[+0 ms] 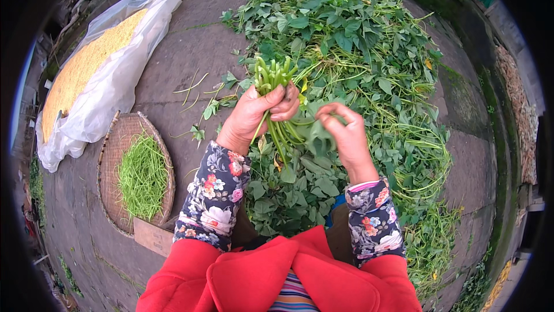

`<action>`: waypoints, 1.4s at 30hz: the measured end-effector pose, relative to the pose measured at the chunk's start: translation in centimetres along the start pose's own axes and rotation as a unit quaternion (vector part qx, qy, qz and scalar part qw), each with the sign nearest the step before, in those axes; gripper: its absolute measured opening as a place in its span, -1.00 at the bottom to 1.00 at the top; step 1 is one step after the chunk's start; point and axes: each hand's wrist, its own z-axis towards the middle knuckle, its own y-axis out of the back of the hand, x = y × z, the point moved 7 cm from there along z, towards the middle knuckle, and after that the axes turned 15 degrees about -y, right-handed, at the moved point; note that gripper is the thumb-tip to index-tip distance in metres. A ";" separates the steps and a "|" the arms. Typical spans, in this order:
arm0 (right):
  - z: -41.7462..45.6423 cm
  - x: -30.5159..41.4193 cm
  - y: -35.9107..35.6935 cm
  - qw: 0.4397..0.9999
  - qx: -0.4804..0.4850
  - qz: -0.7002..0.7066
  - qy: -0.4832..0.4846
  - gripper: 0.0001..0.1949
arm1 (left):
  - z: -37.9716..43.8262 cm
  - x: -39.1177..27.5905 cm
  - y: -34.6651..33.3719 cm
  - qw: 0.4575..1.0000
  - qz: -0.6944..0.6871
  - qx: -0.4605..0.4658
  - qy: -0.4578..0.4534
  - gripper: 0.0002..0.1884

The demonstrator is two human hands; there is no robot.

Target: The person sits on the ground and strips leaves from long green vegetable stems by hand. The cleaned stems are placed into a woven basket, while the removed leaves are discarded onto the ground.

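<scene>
My left hand (270,106) is closed around a bundle of green leaf stems (275,74), with thick cut ends standing up above the fist and thinner stalks hanging below it. To its right, my right hand (344,132) is beside a blurred green leaf (319,136) at the end of one stalk; thumb and forefinger are close together, and whether they pinch it is unclear. Beneath and behind both hands lies a large heap of leafy green vines (355,43). At the left, a woven bamboo basket (108,160) holds a pile of stripped green stems (143,178).
A white plastic sheet (130,74) at the upper left carries yellow grain (93,67). A wooden board (152,237) touches the basket's near edge. Loose stems (190,89) and small leaves are scattered on the stone paving (190,48). A mossy ledge runs along the right.
</scene>
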 end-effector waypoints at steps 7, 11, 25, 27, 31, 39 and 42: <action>-0.7 2.7 2.7 0.986 -0.018 -0.093 0.137 -0.91 | -0.8 -1.4 0.1 0.999 -0.029 0.017 0.001 -0.68; -1.4 2.1 -1.4 0.958 0.025 -0.269 0.091 -0.84 | -1.1 -0.3 -0.7 0.996 -0.062 0.047 0.047 -0.69; -1.3 0.8 -3.4 0.958 0.085 -0.247 0.116 -0.84 | -1.1 0.2 -1.5 0.995 -0.066 0.044 0.061 -0.73; -0.9 1.1 -2.3 0.975 0.039 -0.193 0.105 -0.86 | -1.3 0.0 -1.8 0.993 -0.080 0.038 0.071 -0.71; 0.1 1.1 2.3 0.999 -0.009 0.016 0.036 -0.89 | -1.5 -0.7 -2.0 0.991 -0.110 0.061 0.051 -0.65; -0.8 1.3 -1.6 0.964 0.124 -0.222 0.075 -0.79 | -1.6 -0.5 -3.2 0.988 -0.113 0.070 0.075 -0.61; -1.3 0.1 -3.6 0.940 0.189 -0.272 0.078 -0.74 | -1.5 0.0 -3.4 0.987 -0.116 0.068 0.089 -0.61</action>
